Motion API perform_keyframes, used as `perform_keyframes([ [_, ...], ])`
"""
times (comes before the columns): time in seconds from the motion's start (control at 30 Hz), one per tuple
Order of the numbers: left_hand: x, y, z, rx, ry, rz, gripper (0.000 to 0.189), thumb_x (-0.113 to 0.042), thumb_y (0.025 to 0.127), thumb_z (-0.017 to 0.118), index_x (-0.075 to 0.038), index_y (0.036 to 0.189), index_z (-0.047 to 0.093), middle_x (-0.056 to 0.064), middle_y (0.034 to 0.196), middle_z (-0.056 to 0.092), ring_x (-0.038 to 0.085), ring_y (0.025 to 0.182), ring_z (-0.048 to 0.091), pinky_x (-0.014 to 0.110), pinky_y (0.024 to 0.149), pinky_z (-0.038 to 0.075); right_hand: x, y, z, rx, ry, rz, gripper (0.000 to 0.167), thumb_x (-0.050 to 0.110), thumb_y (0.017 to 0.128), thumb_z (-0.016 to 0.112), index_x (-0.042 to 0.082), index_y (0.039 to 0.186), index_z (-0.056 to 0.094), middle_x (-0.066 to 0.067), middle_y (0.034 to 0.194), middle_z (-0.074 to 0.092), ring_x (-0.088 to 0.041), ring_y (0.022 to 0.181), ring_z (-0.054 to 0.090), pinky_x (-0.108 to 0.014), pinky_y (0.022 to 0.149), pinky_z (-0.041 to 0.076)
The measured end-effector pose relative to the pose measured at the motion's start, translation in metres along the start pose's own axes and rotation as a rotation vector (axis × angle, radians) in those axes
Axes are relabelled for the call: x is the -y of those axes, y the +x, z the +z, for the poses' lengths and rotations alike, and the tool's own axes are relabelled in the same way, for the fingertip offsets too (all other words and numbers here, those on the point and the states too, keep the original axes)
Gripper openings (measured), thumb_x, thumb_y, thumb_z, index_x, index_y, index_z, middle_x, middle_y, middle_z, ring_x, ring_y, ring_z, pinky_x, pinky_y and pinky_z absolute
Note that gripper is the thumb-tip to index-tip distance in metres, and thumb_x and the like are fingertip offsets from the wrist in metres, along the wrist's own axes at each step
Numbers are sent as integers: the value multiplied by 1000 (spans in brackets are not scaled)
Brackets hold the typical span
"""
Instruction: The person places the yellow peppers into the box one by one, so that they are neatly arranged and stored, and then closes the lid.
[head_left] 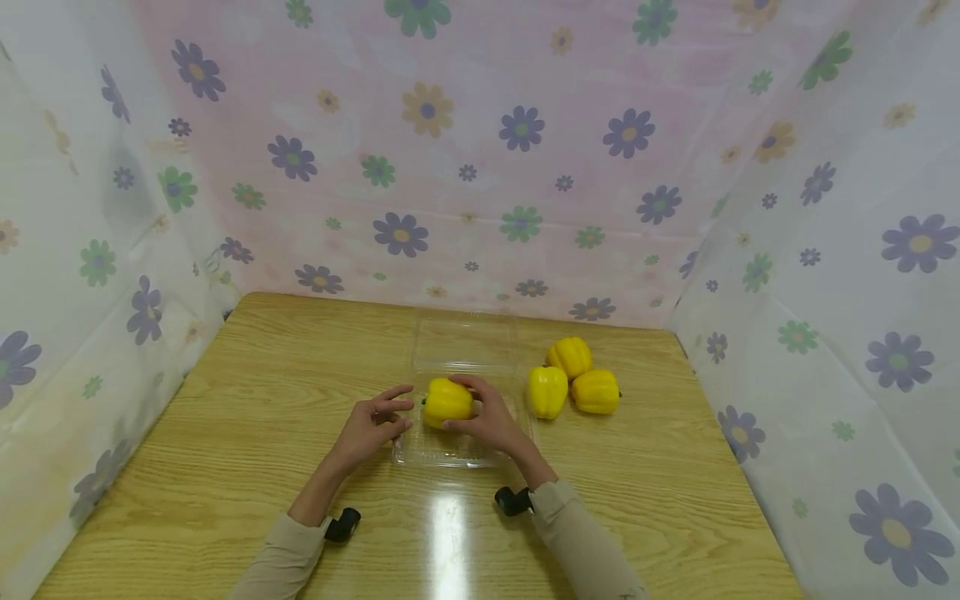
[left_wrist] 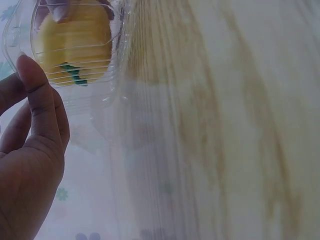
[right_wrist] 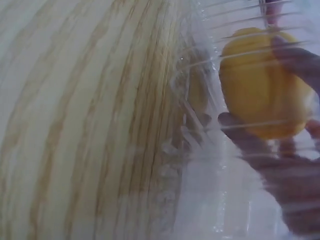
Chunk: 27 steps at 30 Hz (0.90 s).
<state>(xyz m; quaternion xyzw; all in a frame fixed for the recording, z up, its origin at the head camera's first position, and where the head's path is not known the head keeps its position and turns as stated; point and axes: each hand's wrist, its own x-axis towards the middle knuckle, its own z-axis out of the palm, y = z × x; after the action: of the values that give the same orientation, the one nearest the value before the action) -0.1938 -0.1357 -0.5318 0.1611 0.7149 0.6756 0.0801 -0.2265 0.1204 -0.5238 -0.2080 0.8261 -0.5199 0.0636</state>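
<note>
My right hand (head_left: 491, 423) grips a yellow bell pepper (head_left: 444, 403), thumb on the near side and fingers over the far side. This pepper is within the base of a clear plastic clamshell container (head_left: 465, 457), its green stem pointing left. In the right wrist view the pepper (right_wrist: 260, 85) shows through the ribbed clear wall. At the container's left side is my left hand (head_left: 369, 429), fingers apart and reaching toward the pepper. A fingertip of the left hand (left_wrist: 37, 110) touches the container's rim in the left wrist view.
The container's lid (head_left: 465, 342) lies folded open toward the back. Close by on the right, three more yellow bell peppers (head_left: 547, 392) sit grouped on the wooden table (head_left: 300, 358). Flower-patterned cloth (head_left: 465, 208) walls the table at the back and both sides.
</note>
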Motion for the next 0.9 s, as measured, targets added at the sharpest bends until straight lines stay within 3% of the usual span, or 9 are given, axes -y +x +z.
perform_keyframes([
  [0.3, 2, 0, -1, 2, 6, 8, 36, 3, 95, 67, 17, 128, 61, 27, 156, 41, 10, 65, 60, 25, 57, 57, -2, 4, 4, 17, 8, -28, 69, 7, 82, 86, 9, 144, 55, -12, 146, 55, -34, 130, 52, -56, 110, 44],
  [0.5, 3, 0, 0, 4, -1, 13, 35, 3, 95, 67, 16, 127, 62, 26, 155, 42, 10, 63, 60, 24, 57, 56, 8, 2, 3, 52, 23, 7, 68, 6, 87, 80, 1, 148, 49, -20, 150, 50, -40, 135, 48, -59, 114, 38],
  [0.9, 2, 1, -1, 8, 13, 14, 35, 3, 96, 67, 15, 128, 63, 26, 156, 41, 10, 66, 61, 25, 58, 56, 0, 7, 4, 21, 15, -3, 65, 12, 90, 80, 11, 148, 53, -13, 151, 51, -35, 136, 48, -55, 110, 46],
])
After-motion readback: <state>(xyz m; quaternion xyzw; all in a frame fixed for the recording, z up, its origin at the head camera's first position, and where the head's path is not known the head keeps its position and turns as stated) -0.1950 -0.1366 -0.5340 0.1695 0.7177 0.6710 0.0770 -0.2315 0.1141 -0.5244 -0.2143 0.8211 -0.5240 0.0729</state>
